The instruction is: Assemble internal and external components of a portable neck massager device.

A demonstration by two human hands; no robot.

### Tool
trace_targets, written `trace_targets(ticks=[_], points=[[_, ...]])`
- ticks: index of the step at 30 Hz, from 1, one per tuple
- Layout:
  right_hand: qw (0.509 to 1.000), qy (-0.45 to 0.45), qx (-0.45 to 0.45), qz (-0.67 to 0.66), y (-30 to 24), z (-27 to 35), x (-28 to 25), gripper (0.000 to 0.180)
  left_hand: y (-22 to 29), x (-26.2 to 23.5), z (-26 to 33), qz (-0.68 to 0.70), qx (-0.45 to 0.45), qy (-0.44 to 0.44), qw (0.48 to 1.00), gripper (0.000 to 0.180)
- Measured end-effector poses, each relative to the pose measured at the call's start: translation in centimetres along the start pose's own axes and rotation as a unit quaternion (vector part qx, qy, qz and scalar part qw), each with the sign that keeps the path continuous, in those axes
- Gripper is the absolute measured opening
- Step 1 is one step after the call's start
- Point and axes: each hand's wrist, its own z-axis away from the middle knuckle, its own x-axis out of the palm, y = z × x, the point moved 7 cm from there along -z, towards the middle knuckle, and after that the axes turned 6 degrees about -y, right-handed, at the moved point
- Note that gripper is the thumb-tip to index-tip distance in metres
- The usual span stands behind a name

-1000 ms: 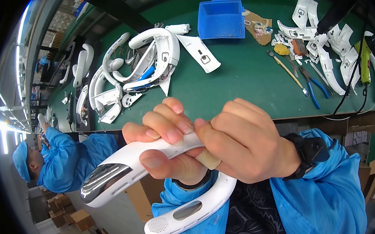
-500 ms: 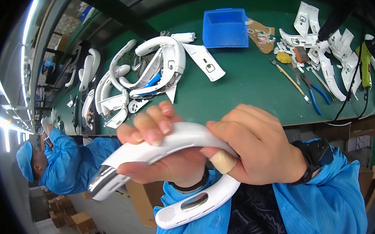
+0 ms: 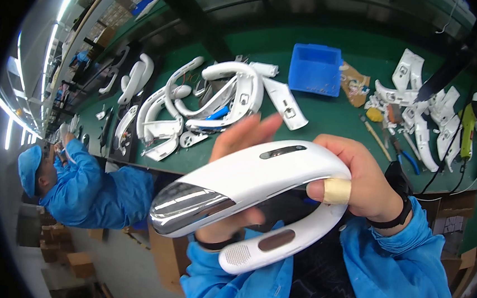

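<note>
A white U-shaped neck fan hangs in front of me, its bend at the right and its two arms pointing left. The upper arm has a glossy dark end and a small dark oval panel; the lower one shows a dotted grille and a brown oval inset. My right hand is closed round the bend, with a tan wrap on its thumb. Behind the upper arm is my left hand, slightly blurred, its fingers stretched out and its palm hidden. Whether it touches the fan, I cannot tell.
A green bench carries a pile of white curved shells, a blue bin, blue-handled pliers, a green-yellow power tool with cords, and more white parts. A co-worker in blue sits at the left. Cardboard boxes stand below.
The neck fan has turned, so its outer face with the oval panel and dark end now shows. My left fingers have come off its top face and are stretched out behind it.
</note>
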Motion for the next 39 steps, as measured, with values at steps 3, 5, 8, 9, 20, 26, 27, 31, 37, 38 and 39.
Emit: trace_targets(ticks=[3,5,8,9,20,26,27,31,37,38,39], points=[[0.999,0.031,-0.024,0.025,-3.2,0.9,-0.6,0.040,0.5,-5.5,3.4,-0.007,-0.070,-0.036,0.997,0.101],[0.999,-0.015,-0.029,0.022,-3.8,0.7,0.3,0.051,2.5,-7.2,6.2,-0.064,-0.021,-0.048,0.997,0.103],[0.976,-0.064,-0.157,0.140,-3.9,0.6,2.8,0.054,3.7,-4.4,5.7,-0.094,0.072,0.030,0.992,0.117],[0.948,-0.063,-0.212,0.228,-4.6,0.6,3.9,0.057,3.8,-3.0,4.9,-0.056,0.087,-0.026,0.994,0.120],[0.911,-0.028,-0.285,0.297,-0.7,0.3,5.3,0.057,2.2,-3.9,5.0,0.079,0.051,0.138,0.986,0.079],[0.904,-0.020,-0.282,0.322,0.8,0.9,6.8,0.063,3.5,-2.5,4.7,0.062,0.068,0.132,0.987,0.073],[0.887,-0.054,-0.298,0.349,0.9,0.9,7.5,0.063,3.1,-2.9,4.8,0.059,0.034,0.095,0.993,0.070],[0.818,-0.068,-0.353,0.450,-2.7,2.4,6.7,0.063,6.4,-1.5,3.1,0.072,-0.074,-0.003,0.995,0.062],[0.614,0.009,-0.331,0.717,-8.4,1.2,7.5,0.088,5.3,-0.3,2.3,0.011,-0.225,-0.127,0.966,0.046],[0.640,-0.050,-0.325,0.694,-8.1,0.4,7.4,0.084,5.0,0.0,2.3,0.011,-0.245,-0.146,0.958,0.046],[0.645,-0.066,-0.348,0.677,-7.9,-0.1,6.8,0.080,4.7,0.2,2.3,0.009,-0.263,-0.165,0.951,0.046]])
